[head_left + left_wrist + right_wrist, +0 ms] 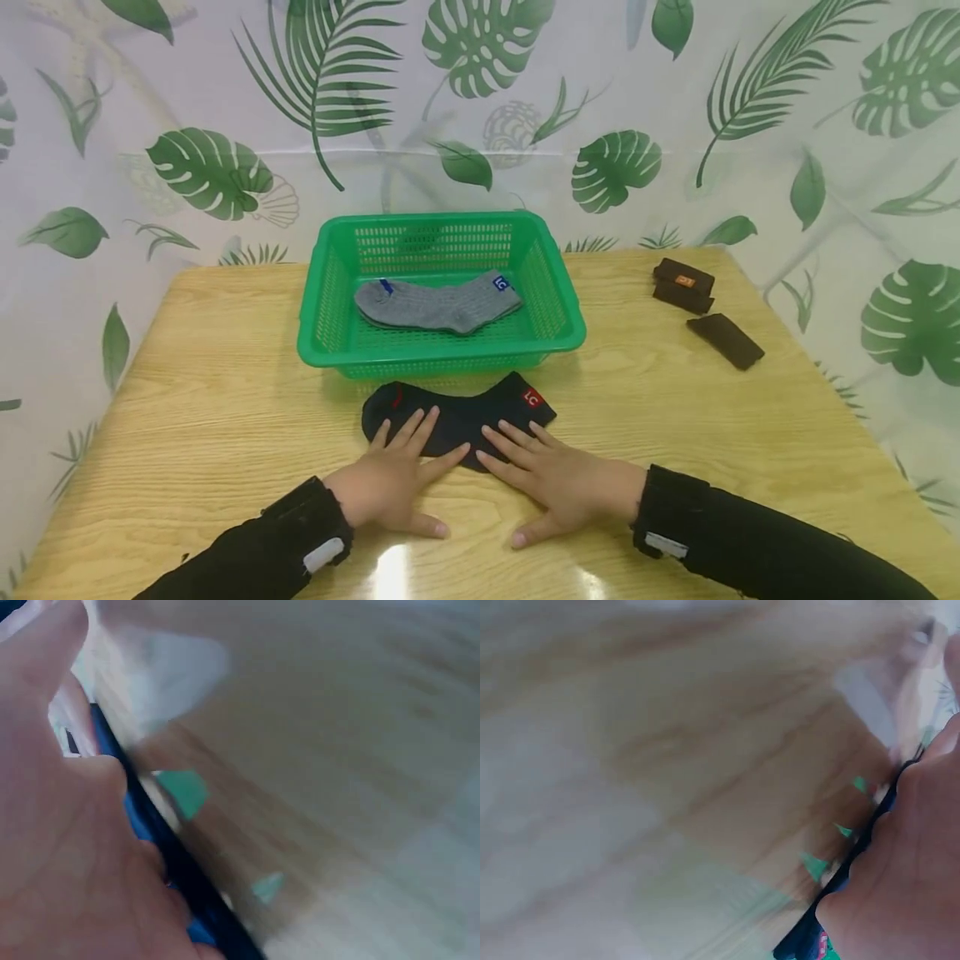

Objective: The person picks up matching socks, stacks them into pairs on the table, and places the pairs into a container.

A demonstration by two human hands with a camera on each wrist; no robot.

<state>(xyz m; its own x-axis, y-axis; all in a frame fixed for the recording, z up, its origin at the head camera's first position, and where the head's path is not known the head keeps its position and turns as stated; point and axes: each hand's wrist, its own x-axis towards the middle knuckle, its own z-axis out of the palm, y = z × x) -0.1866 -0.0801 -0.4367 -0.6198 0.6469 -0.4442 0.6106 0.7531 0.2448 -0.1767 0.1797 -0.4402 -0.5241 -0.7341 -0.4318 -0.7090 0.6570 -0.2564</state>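
A dark navy sock [450, 417] lies flat on the wooden table, with a red LC tag at its cuff on the right and a red mark at its left end. The left hand [397, 475] rests its spread, straight fingers on the sock's left and middle part. On the right part, the right hand [558, 479] lays its straight fingertips, thumb stretched out over the wood. Each wrist view shows a palm, the left hand [75, 847] and the right hand [900, 870], close along the sock's dark edge.
Just behind the sock stands a green plastic basket [442, 364] holding a grey sock [442, 304] with a blue LC tag. Toward the table's back right lie a folded dark brown piece [682, 285] with an orange tag and another brown piece [726, 341]. A leaf-print cloth [540, 117] hangs behind.
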